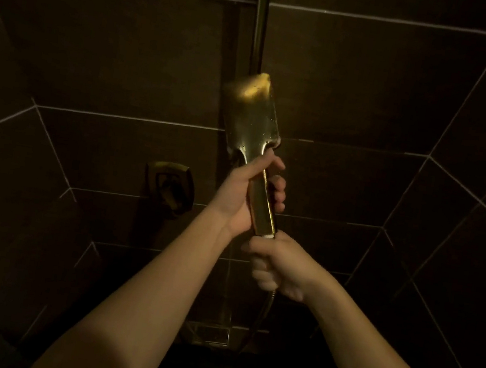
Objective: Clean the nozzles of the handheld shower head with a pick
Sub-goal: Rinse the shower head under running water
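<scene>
A gold handheld shower head (251, 112) with a flat rectangular face is held upright in front of the dark tiled wall, its back toward me. My left hand (246, 194) grips its handle just below the head. My right hand (278, 265) grips the white connector and the top of the hose (260, 317) at the handle's lower end. The nozzle face is turned away and hidden. No pick is visible.
A gold vertical rail (261, 18) runs up the wall behind the head. A gold mixer valve (171, 186) sits on the wall at the left. A metal floor drain (207, 332) lies below. Dark tiled walls close in on both sides.
</scene>
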Action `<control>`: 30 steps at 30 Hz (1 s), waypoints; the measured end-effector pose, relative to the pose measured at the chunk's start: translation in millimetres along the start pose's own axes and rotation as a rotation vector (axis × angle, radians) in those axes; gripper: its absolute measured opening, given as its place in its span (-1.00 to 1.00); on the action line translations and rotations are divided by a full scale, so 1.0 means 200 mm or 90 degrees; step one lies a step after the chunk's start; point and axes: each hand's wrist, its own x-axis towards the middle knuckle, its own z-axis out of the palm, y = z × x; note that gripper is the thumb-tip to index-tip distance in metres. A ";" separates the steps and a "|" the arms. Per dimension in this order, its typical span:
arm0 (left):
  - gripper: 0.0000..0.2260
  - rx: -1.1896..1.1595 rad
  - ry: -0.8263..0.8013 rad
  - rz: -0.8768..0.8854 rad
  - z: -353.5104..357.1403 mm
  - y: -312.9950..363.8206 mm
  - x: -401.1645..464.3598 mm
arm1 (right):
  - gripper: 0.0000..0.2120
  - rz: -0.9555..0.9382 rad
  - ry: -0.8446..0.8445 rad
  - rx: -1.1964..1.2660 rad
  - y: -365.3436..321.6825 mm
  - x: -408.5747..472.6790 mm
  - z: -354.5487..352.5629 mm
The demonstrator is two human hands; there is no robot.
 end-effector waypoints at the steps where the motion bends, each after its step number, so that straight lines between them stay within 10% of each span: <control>1: -0.77 -0.041 -0.028 -0.004 0.00 0.00 -0.01 | -0.74 0.028 -0.065 0.055 0.00 -0.01 -0.01; 4: -0.72 -0.134 -0.087 -0.041 0.00 0.00 0.01 | -0.75 0.048 -0.128 0.103 0.00 -0.01 -0.01; 11: -0.74 0.108 0.273 0.007 0.09 -0.06 0.07 | -0.82 -0.086 0.193 -0.159 0.02 0.04 0.01; 19: -0.60 0.026 -0.047 0.086 0.07 -0.01 0.03 | -0.77 -0.056 0.023 0.047 0.00 0.00 0.00; 30: -0.59 0.029 -0.088 0.083 0.05 -0.02 0.01 | -0.77 -0.044 -0.036 0.104 0.01 0.04 0.00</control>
